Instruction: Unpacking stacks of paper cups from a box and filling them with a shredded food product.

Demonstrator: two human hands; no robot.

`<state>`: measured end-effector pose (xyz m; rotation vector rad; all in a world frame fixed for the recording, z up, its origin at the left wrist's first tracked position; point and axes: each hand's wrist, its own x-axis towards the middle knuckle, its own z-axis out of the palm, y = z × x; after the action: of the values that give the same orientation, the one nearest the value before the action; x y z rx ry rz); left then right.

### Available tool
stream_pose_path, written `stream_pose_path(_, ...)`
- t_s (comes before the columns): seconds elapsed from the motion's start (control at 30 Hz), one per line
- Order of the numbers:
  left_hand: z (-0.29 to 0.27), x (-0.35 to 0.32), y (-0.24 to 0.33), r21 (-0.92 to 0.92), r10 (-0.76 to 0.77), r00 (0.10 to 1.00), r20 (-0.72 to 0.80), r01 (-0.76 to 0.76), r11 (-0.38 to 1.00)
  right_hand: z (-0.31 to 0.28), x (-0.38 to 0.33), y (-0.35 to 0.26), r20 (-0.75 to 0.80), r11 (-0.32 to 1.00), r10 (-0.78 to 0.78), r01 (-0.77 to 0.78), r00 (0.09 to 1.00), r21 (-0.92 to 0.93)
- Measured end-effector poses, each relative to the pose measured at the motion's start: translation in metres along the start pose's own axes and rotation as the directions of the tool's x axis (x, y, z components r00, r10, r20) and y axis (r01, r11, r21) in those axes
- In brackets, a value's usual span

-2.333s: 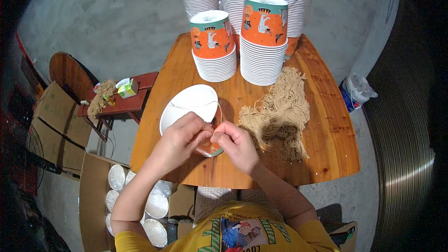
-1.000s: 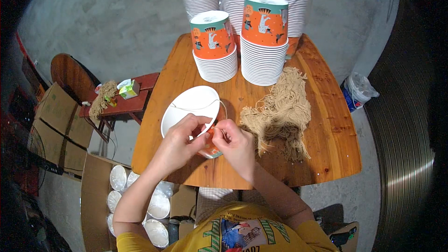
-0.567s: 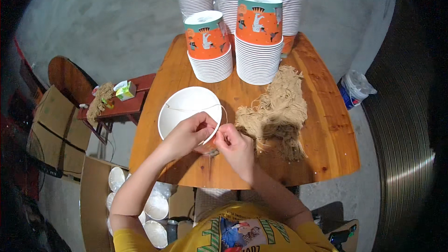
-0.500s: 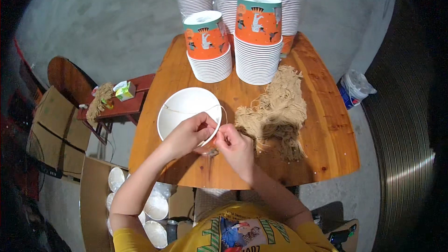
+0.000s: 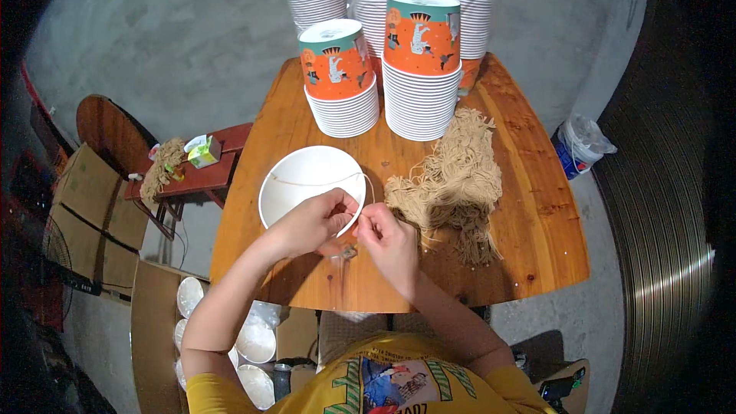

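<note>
Both hands (image 5: pixel 353 226) on upright paper bucket (image 5: pixel 307 188), string (image 5: pixel 314 181) crosswise.

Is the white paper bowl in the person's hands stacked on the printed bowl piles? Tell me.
No: the white paper bowl lies alone on the wooden table, near both hands, apart from the printed bowl stacks.

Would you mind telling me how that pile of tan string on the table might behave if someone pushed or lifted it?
The string pile looks loose and tangled, so it would likely flop and trail strands if lifted. Pushed, it would probably bunch rather than slide whole. It seems light.
</note>
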<state>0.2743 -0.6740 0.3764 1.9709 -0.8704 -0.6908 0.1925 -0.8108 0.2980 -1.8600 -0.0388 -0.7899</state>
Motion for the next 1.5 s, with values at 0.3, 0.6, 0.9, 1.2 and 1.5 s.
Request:
stream_pose_path(0.3, -0.002, 0.003, -0.004, 0.186, 0.067, 0.997, -0.043, -0.058, 0.981, 0.002, 0.001, -0.002, -0.005, 0.999, -0.016, 0.016, 1.0, -0.03)
stream_pose_path(0.6, -0.006, 0.0, 0.008, 0.351, 0.182, 0.947, -0.266, -0.081, 0.933, -0.018, 0.019, 0.008, 0.147, 0.962, 0.089, -0.123, 0.985, 0.243)
stream_pose_path(0.9, -0.003, 0.007, -0.002, -0.123, 0.059, 0.947, -0.316, -0.102, 0.987, -0.029, 0.048, -0.01, 0.361, 0.981, 0.104, -0.156, 0.927, 0.118)
stream_pose_path(1.2, -0.005, 0.004, 0.006, -0.507, -0.135, 0.984, -0.114, 0.059, 0.86, -0.012, 0.045, 0.007, 0.356, 0.909, 0.15, -0.27, 0.922, 0.317)
stream_pose_path(1.5, -0.005, 0.005, 0.009, -0.634, -0.254, 0.967, -0.009, 0.191, 0.749, -0.033, 0.058, -0.009, 0.481, 0.859, 0.108, -0.325, 0.87, 0.395)
